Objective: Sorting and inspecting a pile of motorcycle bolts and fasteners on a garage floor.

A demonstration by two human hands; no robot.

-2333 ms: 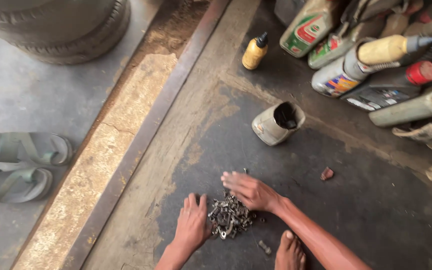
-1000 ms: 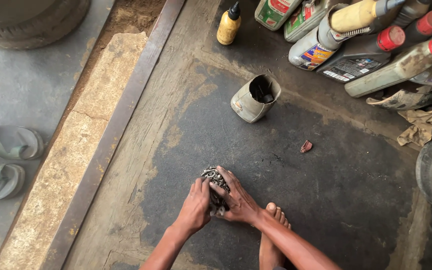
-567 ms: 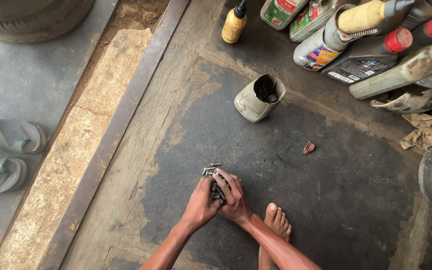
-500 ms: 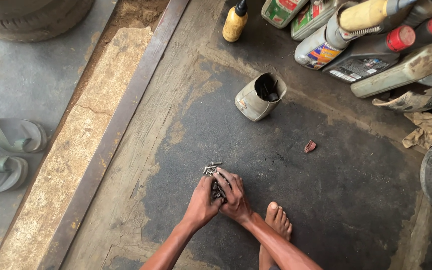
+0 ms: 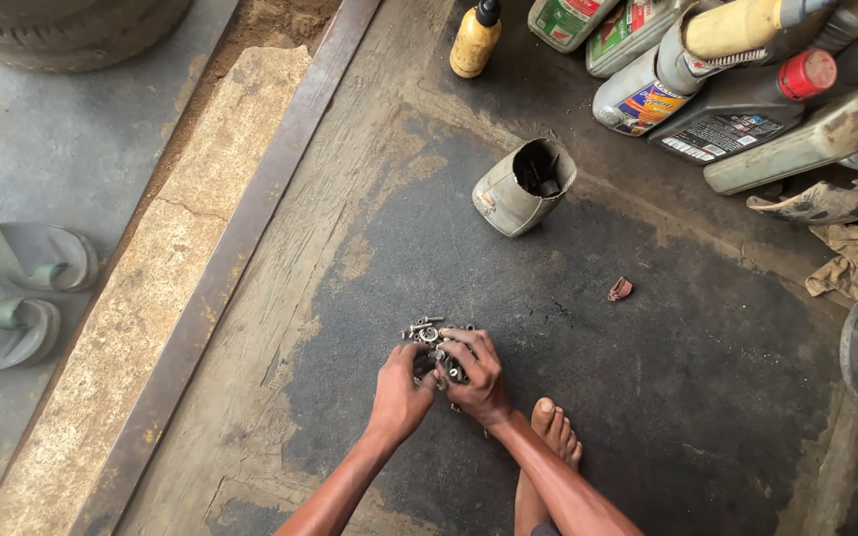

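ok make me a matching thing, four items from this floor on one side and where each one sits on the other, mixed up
Things:
1. pile of bolts and nuts
2. cut-open container
3. pair of sandals
4. small yellow bottle

Places:
A. far left on the grey floor
B. top edge, left of the row of oil bottles
C. gathered between the left hand and right hand
D. lying on its side on the dark stained patch, above the hands

Pairs: 1-C, 2-D, 3-A, 4-B

Cut can [image 5: 523,188] beyond bolt pile [image 5: 429,335]
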